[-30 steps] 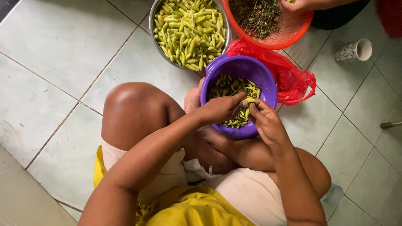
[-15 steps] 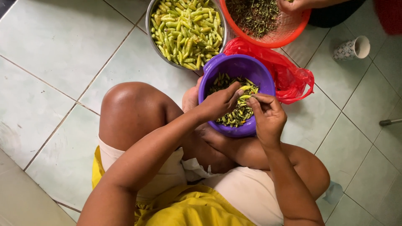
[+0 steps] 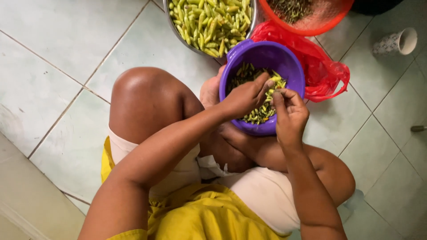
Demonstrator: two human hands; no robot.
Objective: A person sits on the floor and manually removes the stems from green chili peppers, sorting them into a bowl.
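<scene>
Right, purple bowl (image 3: 284,66) is the reference: it sits on the tiled floor (image 3: 66,40), tucked against the person's feet between the knees. Both hands are over its near half. Left hand (image 3: 242,98): grip narrow, fingertips pinched on a small green chili (image 3: 269,83) above the pile of chilies (image 3: 258,113) in the bowl. Right hand (image 3: 290,113): grip also narrow, fingers curled, thumb and forefinger closed at the same spot; cannot tell whether it holds its own piece. Fingertips of the two hands nearly meet.

Beyond the bowl, far-left: metal basin (image 3: 175,31) full of green chilies, rim just beside the bowl. Far-right of the bowl: orange basket (image 3: 327,26) with dark stems. Red plastic bag (image 3: 320,66) touches the bowl's right wall. Patterned cup (image 3: 396,43) lies on its side, well apart to the right.
</scene>
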